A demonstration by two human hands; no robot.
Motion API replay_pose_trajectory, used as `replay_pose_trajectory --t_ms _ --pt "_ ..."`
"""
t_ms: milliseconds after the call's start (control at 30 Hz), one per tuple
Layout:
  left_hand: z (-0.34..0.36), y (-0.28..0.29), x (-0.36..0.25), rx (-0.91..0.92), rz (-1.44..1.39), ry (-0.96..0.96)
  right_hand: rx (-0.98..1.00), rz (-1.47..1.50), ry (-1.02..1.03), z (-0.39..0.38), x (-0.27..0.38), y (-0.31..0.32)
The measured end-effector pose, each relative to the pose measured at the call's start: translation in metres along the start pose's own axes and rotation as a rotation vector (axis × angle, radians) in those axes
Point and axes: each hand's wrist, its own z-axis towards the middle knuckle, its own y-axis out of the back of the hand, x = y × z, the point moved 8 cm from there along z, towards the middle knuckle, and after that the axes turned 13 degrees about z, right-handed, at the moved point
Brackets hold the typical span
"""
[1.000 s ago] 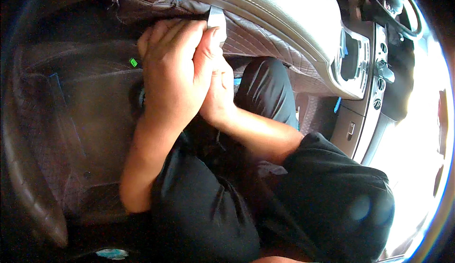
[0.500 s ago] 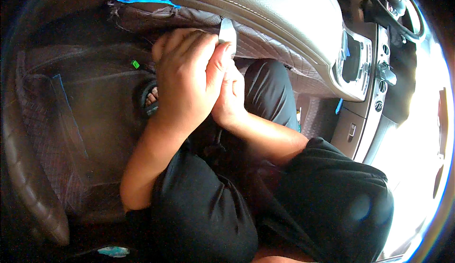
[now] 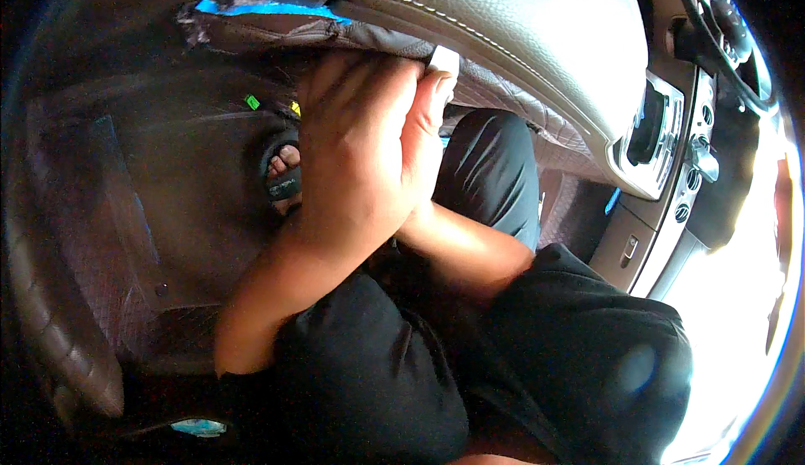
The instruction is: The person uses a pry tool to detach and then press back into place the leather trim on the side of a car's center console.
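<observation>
Head view: the left hand (image 3: 365,134) is closed with its thumb along a pale flat tool (image 3: 444,61), whose tip lies at the upper edge of the quilted lining (image 3: 524,111), beside the stitched centre console (image 3: 511,25). The right hand (image 3: 416,220) is largely hidden behind the left; its grip cannot be told.

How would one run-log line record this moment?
left hand: gripping pale flat tool; right hand: mostly hidden behind left; tool tip: at quilted lining beside padded console

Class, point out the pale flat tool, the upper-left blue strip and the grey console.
Pale flat tool (image 3: 445,61): head view, exposed end.
Blue strip (image 3: 295,10): head view, near its middle.
Grey console (image 3: 524,29): head view, padded top.
</observation>
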Motion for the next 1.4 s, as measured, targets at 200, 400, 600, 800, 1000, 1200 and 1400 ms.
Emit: replay_pose_trajectory --t_ms 200,400,600,800,1000,1200,1400 --pt "-0.007 0.0 -0.006 -0.035 0.074 -0.233 0.218 -0.37 0.238 0.002 0.052 -0.009" --pt "-0.007 -0.009 -0.013 -0.014 0.126 -0.242 0.156 -0.344 0.213 -0.003 0.075 -0.007" --pt "-0.008 -0.009 -0.01 -0.011 0.125 -0.221 0.036 -0.307 0.094 -0.01 0.064 -0.006" --pt "-0.006 -0.011 -0.005 -0.018 0.064 -0.051 0.061 -0.1 0.062 -0.009 0.025 0.002" --pt "-0.003 -0.008 -0.005 0.05 -0.015 0.017 0.022 -0.093 0.092 -0.005 0.027 -0.012" --pt "-0.014 -0.019 -0.016 0.002 0.006 -0.208 0.072 -0.356 0.126 -0.014 0.076 -0.002" --pt "-0.012 -0.028 -0.014 0.064 0.026 -0.175 0.109 -0.319 0.232 -0.011 0.084 -0.005"
